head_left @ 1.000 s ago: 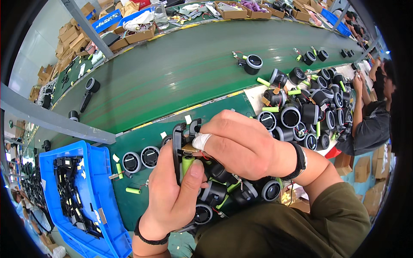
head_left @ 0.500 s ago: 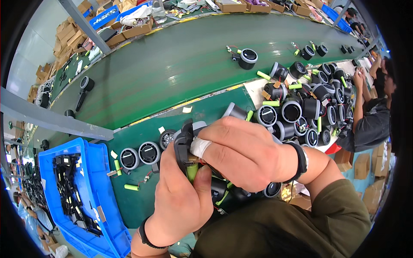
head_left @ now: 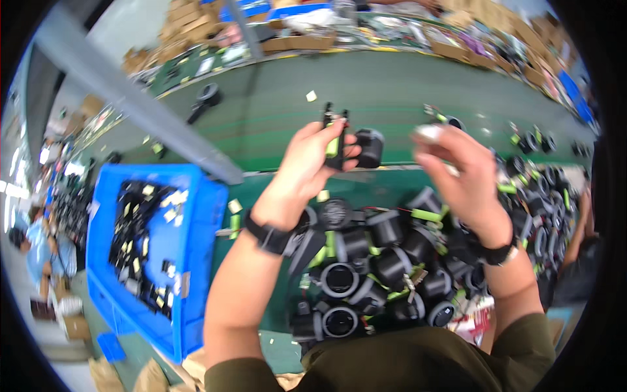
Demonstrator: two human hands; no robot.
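Two hands that were clasped together over one part a second ago are now apart. Our left hand (head_left: 307, 170) is raised over the green conveyor belt (head_left: 392, 91), fingers and thumb pinching a small black clip-like component with a lime-green strip (head_left: 334, 140) at its sides; a black cylindrical housing (head_left: 369, 147) sits just beside it, touching the fingertips, and we cannot tell whether it is joined to the clip or only held against it. Our right hand (head_left: 460, 176) has pulled off to the right, blurred by motion, fingers loosely curled and partly spread; a pale band shows at a fingertip, and we cannot tell whether it grips anything. We judge that the two-handed pressing step is finished and the part now rests in the left hand alone. Compared with the earlier frames, the view has also tilted: the pile of black round housings with green tabs (head_left: 379, 261) now lies below the wrists instead of off to the right, and the blue crate of black parts (head_left: 196, 196) sits higher at left. Both wrists carry dark bands. A grey metal bar (head_left: 130, 104) crosses the upper left, with cardboard boxes (head_left: 183, 32) beyond the belt.
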